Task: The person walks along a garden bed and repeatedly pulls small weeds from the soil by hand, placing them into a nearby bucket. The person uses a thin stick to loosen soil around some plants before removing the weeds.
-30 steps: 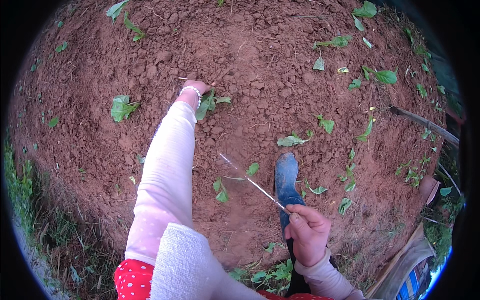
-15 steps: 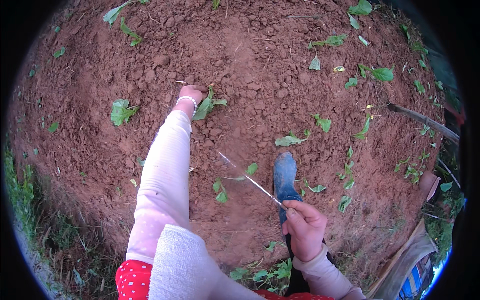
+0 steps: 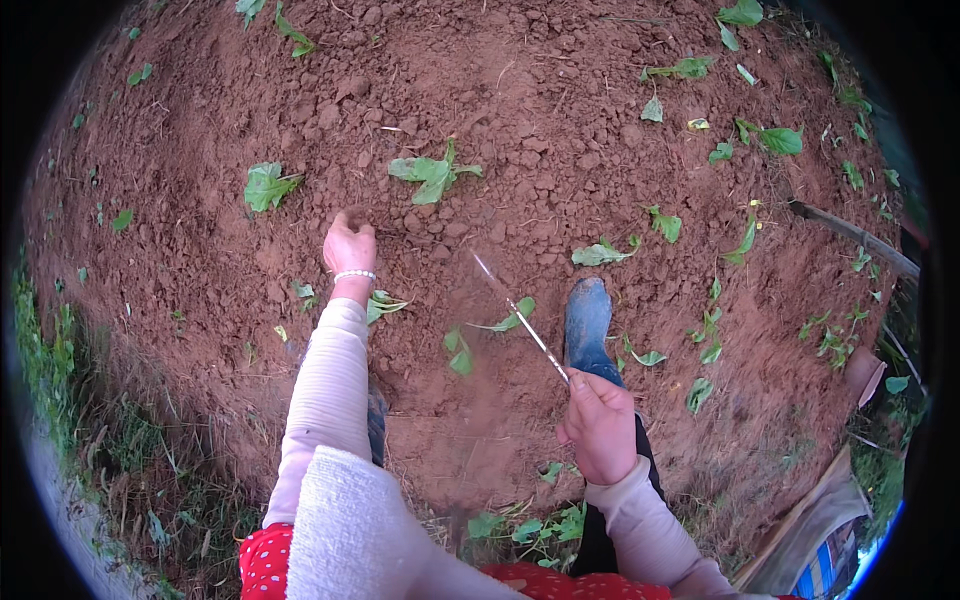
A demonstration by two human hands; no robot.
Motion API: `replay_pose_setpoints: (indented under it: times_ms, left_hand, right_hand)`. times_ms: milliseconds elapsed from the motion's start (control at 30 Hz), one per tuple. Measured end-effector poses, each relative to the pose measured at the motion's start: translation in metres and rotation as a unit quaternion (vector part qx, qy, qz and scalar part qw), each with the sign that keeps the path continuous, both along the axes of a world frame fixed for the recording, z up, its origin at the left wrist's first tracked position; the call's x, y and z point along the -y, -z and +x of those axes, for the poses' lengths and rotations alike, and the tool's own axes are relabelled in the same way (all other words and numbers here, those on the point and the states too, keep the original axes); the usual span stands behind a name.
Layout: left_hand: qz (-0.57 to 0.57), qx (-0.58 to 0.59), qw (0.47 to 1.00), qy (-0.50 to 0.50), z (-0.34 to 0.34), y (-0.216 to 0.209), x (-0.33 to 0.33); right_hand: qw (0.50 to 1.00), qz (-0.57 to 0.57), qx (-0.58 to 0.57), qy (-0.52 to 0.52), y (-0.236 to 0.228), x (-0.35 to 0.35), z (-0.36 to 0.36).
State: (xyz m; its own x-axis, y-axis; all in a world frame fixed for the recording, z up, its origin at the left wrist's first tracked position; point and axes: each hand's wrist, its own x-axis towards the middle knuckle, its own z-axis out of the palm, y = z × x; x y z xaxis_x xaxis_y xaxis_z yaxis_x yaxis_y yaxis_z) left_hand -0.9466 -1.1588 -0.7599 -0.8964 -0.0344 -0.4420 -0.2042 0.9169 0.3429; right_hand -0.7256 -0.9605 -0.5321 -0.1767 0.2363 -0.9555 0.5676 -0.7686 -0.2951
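My left hand [image 3: 349, 245] is low over the reddish soil, fingers curled in and closed. What they hold, if anything, I cannot make out. A leafy green seedling [image 3: 433, 178] lies on the soil up and to the right of it, apart from the fingers. Below the wrist, a small green sprig [image 3: 382, 306] is partly covered by my sleeve. My right hand [image 3: 600, 425] grips the near end of a thin, pale, shiny rod [image 3: 535, 335]. The rod slants up to the left, above the ground, and its far end is blurred.
My blue boots stand on the soil, the right one [image 3: 588, 315] beside the rod and the left one [image 3: 376, 425] partly behind my sleeve. Loose green plants [image 3: 605, 252] are scattered around. A wooden pole [image 3: 855, 238] lies at the right; grass [image 3: 130, 440] borders the lower left.
My left hand has drawn back toward me and left from the leafy seedling, which now shows fully. My right hand and the rod have shifted slightly up.
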Motion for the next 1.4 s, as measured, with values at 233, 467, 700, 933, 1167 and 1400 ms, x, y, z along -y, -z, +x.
replay_pose_setpoints:
  times_ms: [233,467,700,933,1167,1400]
  left_hand:
    - [-0.024,-0.078,0.933,0.352,0.067,-0.021,0.073]
    - [-0.173,0.074,0.868,0.46,0.101,0.003,0.098]
    - [-0.109,0.059,0.921,0.369,0.115,0.014,0.128]
    - [-0.007,0.17,0.983,0.075,0.107,-0.046,0.136]
    - [0.12,0.147,0.977,-0.094,0.134,-0.15,0.143]
    - [0.246,0.192,0.912,-0.266,0.175,-0.206,0.116]
  right_hand:
    - [0.997,-0.068,-0.016,0.041,0.001,0.025,0.001]
    - [0.999,-0.05,-0.014,0.014,0.004,0.045,-0.001]
    - [0.999,-0.036,-0.02,-0.005,0.005,0.06,-0.006]
    - [0.998,-0.061,-0.03,-0.01,0.003,0.071,-0.006]
    - [0.997,-0.056,-0.015,-0.055,0.013,0.087,0.001]
    - [0.997,0.014,-0.017,-0.076,0.018,0.087,-0.003]
